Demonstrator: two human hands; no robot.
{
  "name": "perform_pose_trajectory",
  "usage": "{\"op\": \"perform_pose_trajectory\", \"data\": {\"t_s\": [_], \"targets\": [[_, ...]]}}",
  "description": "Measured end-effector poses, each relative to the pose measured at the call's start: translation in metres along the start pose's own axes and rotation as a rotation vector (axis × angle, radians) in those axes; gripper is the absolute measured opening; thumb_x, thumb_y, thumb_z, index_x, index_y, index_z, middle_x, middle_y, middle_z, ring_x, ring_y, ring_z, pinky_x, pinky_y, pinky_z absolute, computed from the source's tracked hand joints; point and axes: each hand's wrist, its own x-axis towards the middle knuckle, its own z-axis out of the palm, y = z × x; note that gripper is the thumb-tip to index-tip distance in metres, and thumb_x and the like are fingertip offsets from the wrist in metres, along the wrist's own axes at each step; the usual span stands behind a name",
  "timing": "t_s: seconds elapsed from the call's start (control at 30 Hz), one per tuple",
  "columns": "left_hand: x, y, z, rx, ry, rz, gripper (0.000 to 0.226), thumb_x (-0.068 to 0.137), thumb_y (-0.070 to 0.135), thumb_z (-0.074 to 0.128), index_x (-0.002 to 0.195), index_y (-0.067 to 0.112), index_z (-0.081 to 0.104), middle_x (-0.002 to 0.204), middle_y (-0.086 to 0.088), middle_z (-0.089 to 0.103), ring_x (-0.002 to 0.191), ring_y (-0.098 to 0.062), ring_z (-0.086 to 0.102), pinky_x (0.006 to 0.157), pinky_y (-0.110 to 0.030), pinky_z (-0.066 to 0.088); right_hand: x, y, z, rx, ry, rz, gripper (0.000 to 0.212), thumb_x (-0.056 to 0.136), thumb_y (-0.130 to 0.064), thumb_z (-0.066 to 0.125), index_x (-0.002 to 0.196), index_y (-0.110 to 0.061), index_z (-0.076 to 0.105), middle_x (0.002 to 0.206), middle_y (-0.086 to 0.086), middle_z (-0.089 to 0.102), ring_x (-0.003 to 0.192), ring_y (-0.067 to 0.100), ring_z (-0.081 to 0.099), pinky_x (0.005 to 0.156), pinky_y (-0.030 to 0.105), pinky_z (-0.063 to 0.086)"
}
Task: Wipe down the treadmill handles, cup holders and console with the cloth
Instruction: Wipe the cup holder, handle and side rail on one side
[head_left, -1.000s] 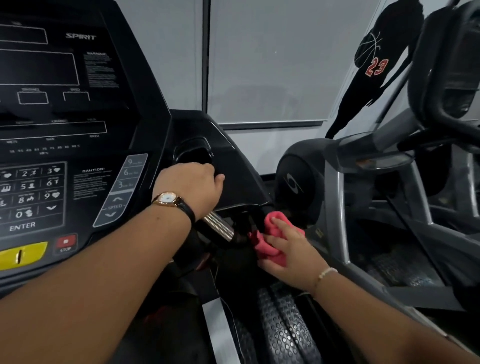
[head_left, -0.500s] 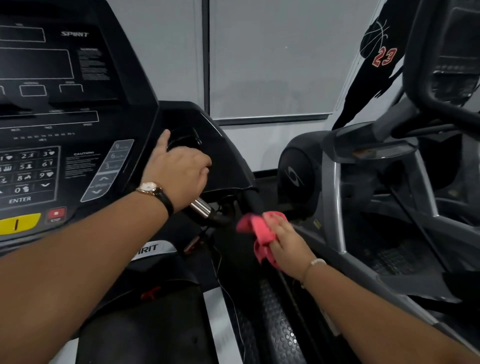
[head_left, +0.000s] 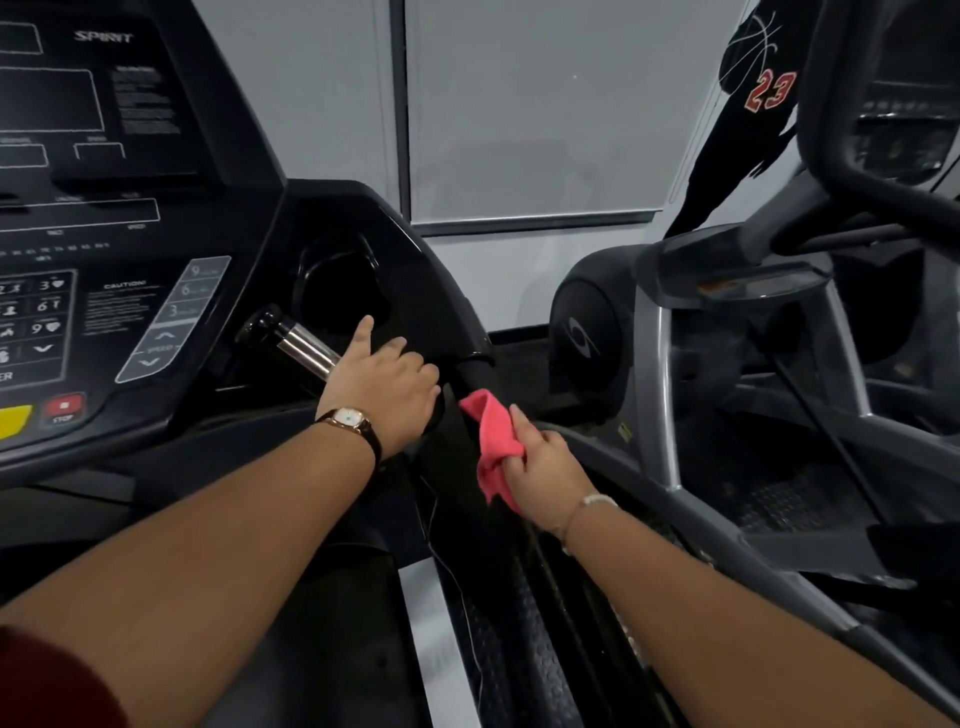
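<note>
The black treadmill console fills the upper left, with a cup holder in its right wing. A pulse handle with a shiny metal sleeve sticks out below the cup holder. My left hand, with a watch on the wrist, lies over this handle's lower bend; its fingers curl round the bar and one finger points toward the cup holder. My right hand grips a bunched pink cloth and holds it against the black side handrail, just right of my left hand.
A red stop button and keypad sit at the console's lower left. The treadmill's ribbed side rail runs below my arms. A grey exercise machine stands close on the right. Behind is a wall with a frosted window.
My left hand slid down the pulse handle, baring the metal sleeve. My right hand with the cloth moved slightly up the side handrail. The view shifted right.
</note>
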Motion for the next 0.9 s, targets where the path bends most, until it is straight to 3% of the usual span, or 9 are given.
{"op": "perform_pose_trajectory", "data": {"t_s": [0.1, 0.2, 0.33, 0.43, 0.57, 0.63, 0.73, 0.83, 0.9], "targets": [[0.0, -0.001, 0.002, 0.001, -0.009, 0.001, 0.044, 0.098, 0.039, 0.019, 0.123, 0.025, 0.053, 0.125, 0.008, 0.059, 0.134, -0.02, 0.038, 0.113, -0.053, 0.004, -0.005, -0.016, 0.005, -0.251, 0.005, 0.047, 0.065, 0.093, -0.023, 0.04, 0.15, -0.036, 0.011, 0.148, 0.016, 0.019, 0.114, 0.037, 0.046, 0.1, 0.039, 0.041], [0.0, -0.001, 0.004, 0.003, 0.005, 0.001, 0.043, 0.098, 0.038, 0.02, 0.12, 0.025, 0.055, 0.124, 0.007, 0.06, 0.133, -0.02, 0.039, 0.113, -0.053, 0.006, -0.028, -0.011, 0.012, -0.471, -0.032, -0.228, 0.061, 0.089, -0.018, 0.043, 0.145, -0.037, 0.028, 0.157, 0.002, -0.003, 0.137, 0.04, 0.016, 0.115, 0.049, 0.019], [0.0, -0.001, 0.006, 0.006, 0.023, 0.016, 0.043, 0.098, 0.038, 0.02, 0.117, 0.024, 0.057, 0.121, 0.006, 0.061, 0.132, -0.021, 0.04, 0.113, -0.052, 0.008, -0.037, 0.018, -0.004, -0.152, -0.081, -0.316, 0.058, 0.076, -0.026, 0.041, 0.131, -0.038, 0.053, 0.158, -0.004, 0.01, 0.144, 0.02, 0.012, 0.117, 0.031, 0.014], [0.0, -0.001, 0.006, 0.004, 0.038, 0.017, 0.043, 0.097, 0.037, 0.022, 0.116, 0.023, 0.058, 0.12, 0.004, 0.061, 0.133, -0.022, 0.038, 0.113, -0.05, 0.01, -0.027, 0.022, -0.011, -0.067, -0.102, -0.243, 0.06, 0.083, -0.031, 0.039, 0.14, -0.046, 0.034, 0.156, 0.0, 0.01, 0.137, 0.022, 0.029, 0.108, 0.02, 0.024], [0.0, -0.001, 0.005, 0.001, 0.028, 0.011, 0.043, 0.095, 0.035, 0.024, 0.119, 0.02, 0.057, 0.122, 0.0, 0.061, 0.133, -0.025, 0.037, 0.113, -0.049, 0.015, 0.001, -0.009, 0.0, -0.171, -0.067, -0.049, 0.066, 0.09, -0.03, 0.04, 0.148, -0.041, 0.011, 0.145, 0.013, 0.019, 0.111, 0.034, 0.05, 0.098, 0.036, 0.042], [0.0, -0.001, 0.007, 0.009, 0.039, 0.008, 0.041, 0.094, 0.036, 0.027, 0.115, 0.019, 0.057, 0.116, -0.001, 0.062, 0.127, -0.025, 0.042, 0.111, -0.048, 0.019, 0.0, -0.025, 0.008, -0.393, -0.023, -0.042, 0.066, 0.09, -0.027, 0.043, 0.148, -0.036, 0.015, 0.148, 0.012, 0.015, 0.119, 0.041, 0.04, 0.1, 0.046, 0.04], [0.0, -0.001, 0.009, 0.003, 0.053, -0.006, 0.038, 0.092, 0.036, 0.029, 0.112, 0.02, 0.057, 0.112, -0.001, 0.064, 0.12, -0.024, 0.048, 0.108, -0.046, 0.024, -0.017, -0.022, 0.013, -0.676, -0.119, -0.346, 0.052, 0.085, -0.042, 0.047, 0.135, -0.027, 0.042, 0.153, 0.0, 0.007, 0.139, 0.045, 0.004, 0.109, 0.065, 0.019], [0.0, 0.0, 0.009, 0.003, 0.062, 0.004, 0.037, 0.092, 0.036, 0.03, 0.112, 0.02, 0.056, 0.112, 0.0, 0.063, 0.118, -0.024, 0.049, 0.107, -0.045, 0.026, -0.03, 0.005, 0.004, -0.428, -0.136, -0.52, 0.047, 0.078, -0.057, 0.045, 0.11, -0.028, 0.065, 0.148, -0.007, 0.027, 0.145, 0.031, 0.006, 0.112, 0.063, 0.015], [0.0, -0.001, 0.009, 0.007, 0.075, 0.004, 0.037, 0.092, 0.036, 0.03, 0.111, 0.019, 0.056, 0.112, 0.0, 0.063, 0.117, -0.023, 0.049, 0.105, -0.044, 0.028, -0.029, 0.019, 0.0, -0.15, -0.033, -0.415, 0.04, 0.079, -0.059, 0.046, 0.096, -0.032, 0.07, 0.143, -0.011, 0.034, 0.14, 0.021, 0.023, 0.113, 0.05, 0.024]]}}
